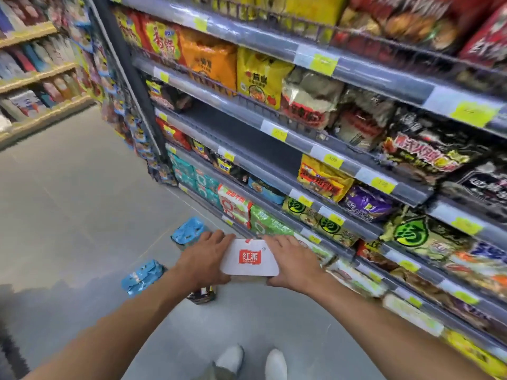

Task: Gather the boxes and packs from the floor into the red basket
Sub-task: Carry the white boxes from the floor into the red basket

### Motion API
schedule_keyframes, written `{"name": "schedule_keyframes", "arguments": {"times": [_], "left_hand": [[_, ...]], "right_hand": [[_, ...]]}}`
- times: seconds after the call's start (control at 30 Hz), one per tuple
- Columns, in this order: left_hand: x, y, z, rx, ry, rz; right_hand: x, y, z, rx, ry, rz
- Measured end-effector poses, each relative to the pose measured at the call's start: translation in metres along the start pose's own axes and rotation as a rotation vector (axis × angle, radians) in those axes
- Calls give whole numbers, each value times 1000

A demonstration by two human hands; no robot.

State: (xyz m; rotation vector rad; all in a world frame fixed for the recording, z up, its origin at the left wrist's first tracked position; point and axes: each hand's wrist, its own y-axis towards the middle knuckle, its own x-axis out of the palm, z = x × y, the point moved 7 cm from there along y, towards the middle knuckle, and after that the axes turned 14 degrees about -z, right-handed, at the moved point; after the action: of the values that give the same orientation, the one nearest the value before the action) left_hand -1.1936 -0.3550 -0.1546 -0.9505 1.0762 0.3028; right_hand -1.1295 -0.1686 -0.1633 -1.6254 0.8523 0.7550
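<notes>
White box (249,259) with a red logo: your left hand (204,263) and right hand (292,263) grasp its two ends; a blue pack (142,277) lies on the floor (68,201)

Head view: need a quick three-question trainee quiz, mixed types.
1. True or false: the white pack lies on the floor.
2. How many blue packs lie on the floor? A one, B two, C four.
3. Fill in: the white pack is held by ___ hands.
Key: 1 false, the left hand and right hand hold it up; 2 B; 3 both.
</notes>
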Motion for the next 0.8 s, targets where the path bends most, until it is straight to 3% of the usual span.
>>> {"name": "schedule_keyframes", "arguments": {"times": [0.4, 0.8], "left_hand": [[-61, 91, 129, 545, 314, -63], [16, 49, 348, 984, 561, -214]], "right_hand": [[23, -98, 88, 563, 306, 151], [153, -287, 108, 1002, 617, 230]]}}
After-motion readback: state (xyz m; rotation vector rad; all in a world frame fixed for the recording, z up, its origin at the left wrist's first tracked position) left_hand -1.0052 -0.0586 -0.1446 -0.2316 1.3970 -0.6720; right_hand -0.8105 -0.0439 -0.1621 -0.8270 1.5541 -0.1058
